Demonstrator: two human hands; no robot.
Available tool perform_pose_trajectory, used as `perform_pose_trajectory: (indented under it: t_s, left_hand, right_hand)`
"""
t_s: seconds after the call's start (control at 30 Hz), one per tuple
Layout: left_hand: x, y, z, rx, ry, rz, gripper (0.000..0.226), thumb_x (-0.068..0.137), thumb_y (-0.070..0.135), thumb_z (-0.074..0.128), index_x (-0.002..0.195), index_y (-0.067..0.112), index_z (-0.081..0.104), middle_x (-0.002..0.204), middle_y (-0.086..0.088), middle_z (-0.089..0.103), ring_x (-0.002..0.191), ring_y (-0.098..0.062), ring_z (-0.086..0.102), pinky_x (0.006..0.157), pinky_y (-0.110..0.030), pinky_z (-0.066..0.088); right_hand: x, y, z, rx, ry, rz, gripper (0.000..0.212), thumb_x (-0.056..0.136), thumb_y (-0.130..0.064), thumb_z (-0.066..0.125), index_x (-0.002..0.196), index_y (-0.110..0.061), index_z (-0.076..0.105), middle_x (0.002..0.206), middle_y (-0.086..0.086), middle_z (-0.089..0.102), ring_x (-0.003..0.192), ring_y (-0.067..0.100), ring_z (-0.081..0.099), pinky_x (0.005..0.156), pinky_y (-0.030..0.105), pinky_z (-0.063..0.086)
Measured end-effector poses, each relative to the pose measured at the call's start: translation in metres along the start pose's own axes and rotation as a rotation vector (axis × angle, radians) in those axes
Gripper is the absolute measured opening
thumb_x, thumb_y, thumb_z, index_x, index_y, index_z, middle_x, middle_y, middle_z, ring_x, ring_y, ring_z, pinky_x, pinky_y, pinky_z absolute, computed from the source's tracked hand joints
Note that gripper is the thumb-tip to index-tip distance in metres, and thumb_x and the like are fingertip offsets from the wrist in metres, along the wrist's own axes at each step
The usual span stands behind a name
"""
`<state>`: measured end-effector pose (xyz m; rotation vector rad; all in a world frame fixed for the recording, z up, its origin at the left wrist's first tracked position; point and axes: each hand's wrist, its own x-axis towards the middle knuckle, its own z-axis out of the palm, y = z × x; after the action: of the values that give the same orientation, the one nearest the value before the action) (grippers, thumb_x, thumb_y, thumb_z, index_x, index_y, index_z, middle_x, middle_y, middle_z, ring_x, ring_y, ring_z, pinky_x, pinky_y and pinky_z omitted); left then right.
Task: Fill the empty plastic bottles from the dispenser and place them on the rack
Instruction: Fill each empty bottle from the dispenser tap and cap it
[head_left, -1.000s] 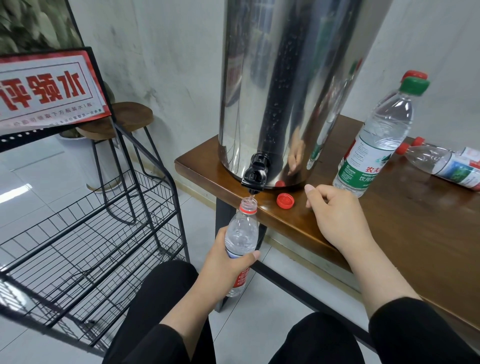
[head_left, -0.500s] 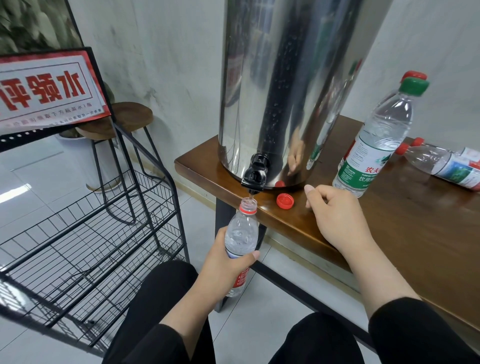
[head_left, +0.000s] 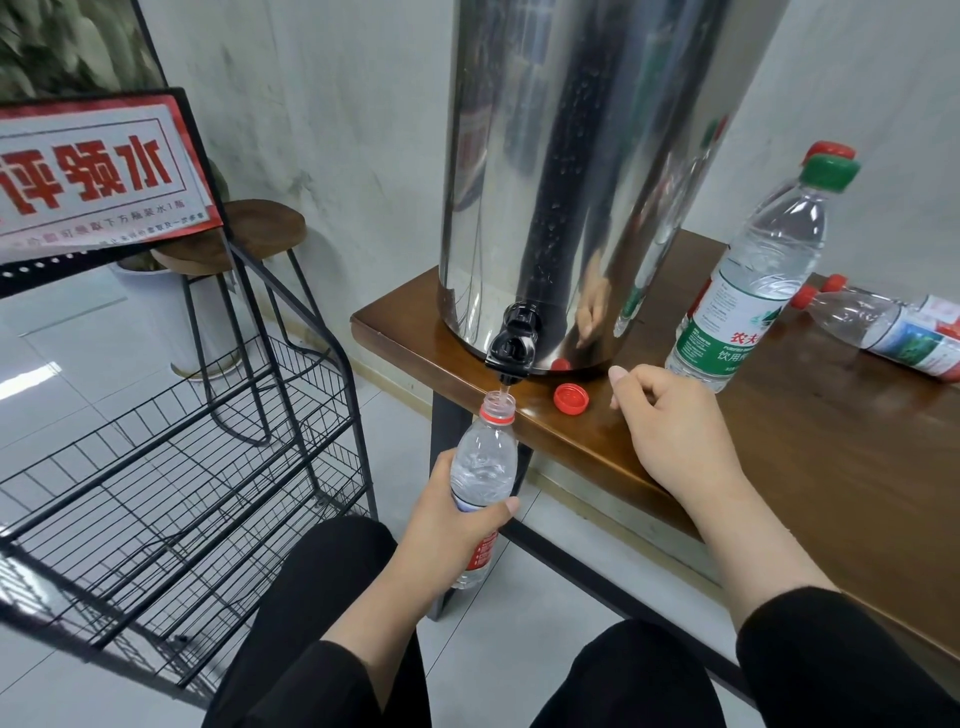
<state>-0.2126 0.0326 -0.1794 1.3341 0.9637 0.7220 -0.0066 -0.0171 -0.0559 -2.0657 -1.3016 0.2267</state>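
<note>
My left hand (head_left: 447, 525) grips the uncapped bottle (head_left: 483, 473) upright, its mouth just under the dispenser's black tap (head_left: 511, 348). My right hand (head_left: 670, 431) rests loosely curled, holding nothing, on the table (head_left: 831, 467) beside the loose red cap (head_left: 571, 398).

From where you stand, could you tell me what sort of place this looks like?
Probably a self-service water station: a steel dispenser on a wooden table, a wire rack, and a red-and-white sign.
</note>
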Motion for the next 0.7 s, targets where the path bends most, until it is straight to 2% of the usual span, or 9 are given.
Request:
perform_pose_trajectory:
  t_s: [0.1,0.2,0.23,0.3,0.4,0.5,0.6,0.7]
  left_hand:
    - [-0.001,0.001,0.000,0.012,-0.001,0.007,0.054,0.085,0.029,0.082,0.130,0.034,0.052,0.114,0.010,0.069,0.107,-0.011,0.068,0.084,-0.021,0.054]
    - [-0.002,0.002,-0.001,0.021,-0.002,0.005,0.052,0.086,0.028,0.082,0.128,0.034,0.052,0.112,0.010,0.069,0.103,-0.009,0.068,0.078,-0.016,0.053]
    - [-0.002,0.003,-0.001,0.024,-0.003,0.008,0.051,0.086,0.027,0.081,0.127,0.034,0.052,0.112,0.010,0.069,0.102,-0.008,0.068,0.076,-0.015,0.052]
    - [-0.002,0.004,-0.001,0.030,-0.007,0.010,0.052,0.087,0.027,0.081,0.129,0.034,0.051,0.114,0.009,0.068,0.104,-0.009,0.068,0.076,-0.015,0.052]
    - [-0.003,0.004,-0.001,0.014,-0.013,0.010,0.053,0.087,0.027,0.081,0.130,0.033,0.051,0.115,0.007,0.069,0.105,-0.012,0.068,0.080,-0.019,0.053]
    - [-0.002,0.003,-0.002,0.012,-0.012,0.013,0.053,0.086,0.026,0.081,0.130,0.033,0.051,0.115,0.005,0.069,0.106,-0.014,0.068,0.085,-0.023,0.054]
    - [-0.001,0.003,-0.002,0.005,-0.012,0.013,0.052,0.086,0.024,0.081,0.128,0.033,0.052,0.113,0.005,0.069,0.105,-0.013,0.068,0.086,-0.024,0.055]
    - [0.000,0.002,-0.003,0.023,-0.013,0.015,0.054,0.086,0.026,0.081,0.130,0.033,0.051,0.114,0.005,0.068,0.106,-0.013,0.068,0.090,-0.028,0.056]
  right_hand:
    - [-0.003,-0.002,-0.001,0.032,0.060,-0.064,0.033,0.105,-0.039,0.049,0.086,-0.017,0.064,0.072,0.003,0.060,0.072,0.013,0.057,0.061,0.039,0.046]
    - [-0.008,-0.017,-0.005,0.116,0.104,-0.161,0.014,0.102,-0.036,0.053,0.099,-0.030,0.065,0.080,-0.012,0.058,0.074,0.002,0.054,0.060,0.018,0.039]
    - [-0.010,-0.025,-0.007,0.139,0.115,-0.218,0.013,0.101,-0.036,0.054,0.105,-0.033,0.066,0.085,-0.014,0.058,0.075,0.004,0.054,0.061,0.017,0.040]
    - [-0.012,-0.043,-0.011,0.130,0.097,-0.354,0.024,0.100,-0.039,0.053,0.119,-0.033,0.066,0.094,-0.013,0.058,0.079,0.011,0.055,0.068,0.025,0.046]
    - [-0.012,-0.069,-0.018,0.008,-0.023,-0.485,0.041,0.099,-0.051,0.048,0.135,-0.034,0.061,0.095,-0.010,0.057,0.083,0.009,0.055,0.076,0.032,0.049]
    - [-0.008,-0.085,-0.019,-0.137,-0.135,-0.530,0.053,0.095,-0.063,0.042,0.138,-0.039,0.059,0.093,-0.013,0.054,0.088,0.007,0.054,0.081,0.039,0.051]
    - [-0.003,-0.088,-0.020,-0.215,-0.195,-0.565,0.062,0.088,-0.071,0.043,0.139,-0.041,0.059,0.085,-0.020,0.046,0.084,0.003,0.048,0.080,0.037,0.050]
    - [0.000,-0.088,-0.024,-0.285,-0.233,-0.603,0.066,0.085,-0.071,0.045,0.142,-0.040,0.056,0.085,-0.019,0.044,0.083,0.004,0.048,0.078,0.035,0.049]
